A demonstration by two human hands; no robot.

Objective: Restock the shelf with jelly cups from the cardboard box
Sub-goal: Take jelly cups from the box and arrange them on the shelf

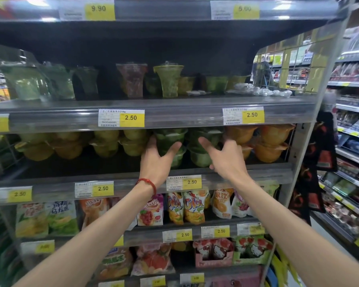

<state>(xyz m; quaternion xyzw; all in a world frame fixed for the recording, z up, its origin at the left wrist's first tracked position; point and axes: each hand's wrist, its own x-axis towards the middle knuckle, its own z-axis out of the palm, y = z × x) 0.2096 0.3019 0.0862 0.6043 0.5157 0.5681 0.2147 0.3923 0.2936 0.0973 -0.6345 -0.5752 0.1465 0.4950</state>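
Green jelly cups (pixel 170 136) are stacked two high in the middle of the second shelf (pixel 116 184). My left hand (pixel 155 162), with a red bracelet on the wrist, rests against the left green stack, with fingers on its left side and the thumb spread across its front. To the right, my right hand (pixel 226 160) is spread wide in front of a second stack of green cups (pixel 201 157), thumb pointing left and fingertips by the lower cup. Neither hand is closed around a cup. Yellow cups (pixel 106 141) stand to the left and orange cups (pixel 272 141) to the right. No cardboard box shows.
The shelf above holds tall green and red cups (pixel 168 79) and loose lids. Below are drink pouches (pixel 193 208) and snack bags. Yellow price tags (pixel 131 118) line the shelf edges. An aisle with more shelving (pixel 352 141) runs along the right.
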